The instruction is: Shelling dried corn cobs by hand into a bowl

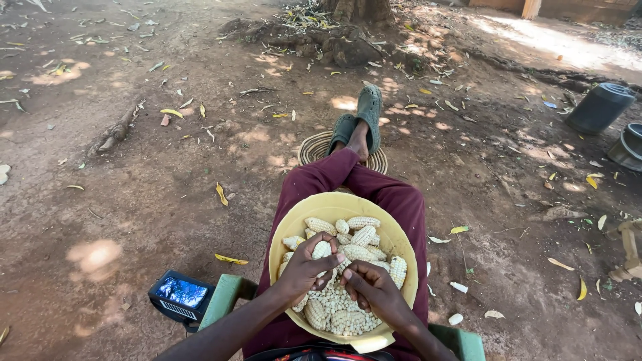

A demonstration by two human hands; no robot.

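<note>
Two bare hands meet over a round yellow plastic bowl (287, 224) on the lap, close to the camera: the left hand (304, 267) has its fingers curled tight around a pale corn cob (322, 250), and the right hand (374, 289), just beside it, has its fingers bent down into the loose white corn kernels (334, 304). More pale cobs (361, 234) lie at the far side of the bowl. Left of the lap sits a small black box with a blue screen (180, 294), and far off to the right stands a dark grey bucket (600, 107) on the dirt.
</note>
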